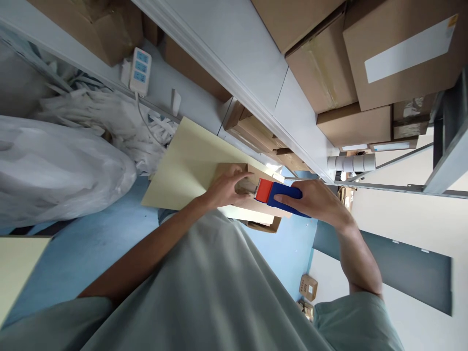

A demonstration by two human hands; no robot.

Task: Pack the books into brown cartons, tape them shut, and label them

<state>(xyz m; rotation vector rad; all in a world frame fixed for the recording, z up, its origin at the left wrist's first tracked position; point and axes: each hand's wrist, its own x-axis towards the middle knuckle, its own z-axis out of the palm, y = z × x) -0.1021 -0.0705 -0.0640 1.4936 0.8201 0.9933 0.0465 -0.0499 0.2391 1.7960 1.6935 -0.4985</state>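
**Head view.** 1 small carton (260, 173) lies on a cream board (190, 165); I take the carton as the landmark for all places below.

- **Left hand:** My left hand (227, 187) rests flat on the left half of the carton's top. Its fingers (241, 175) are together and pressed down, and they hold nothing.
- **Right hand:** My right hand (318, 201) is at the carton's right edge. Its fingers are clamped round the blue handle of a tape dispenser (278, 194), with the index finger stretched along the handle.
- **Key relation:** The dispenser's long axis runs left to right across the carton. Its red head points at the left fingertips and sits just beside them, while the blue handle trails off the carton's right side. The right hand carries the tool, and the left is the nearer of the 2 hands to the carton's middle.
- **Surroundings:** Left of the carton, well apart, are a white plastic bag (54, 175) and a power strip (140, 70). Above and to the right of the carton, stacked boxes (365, 73) sit on shelving.
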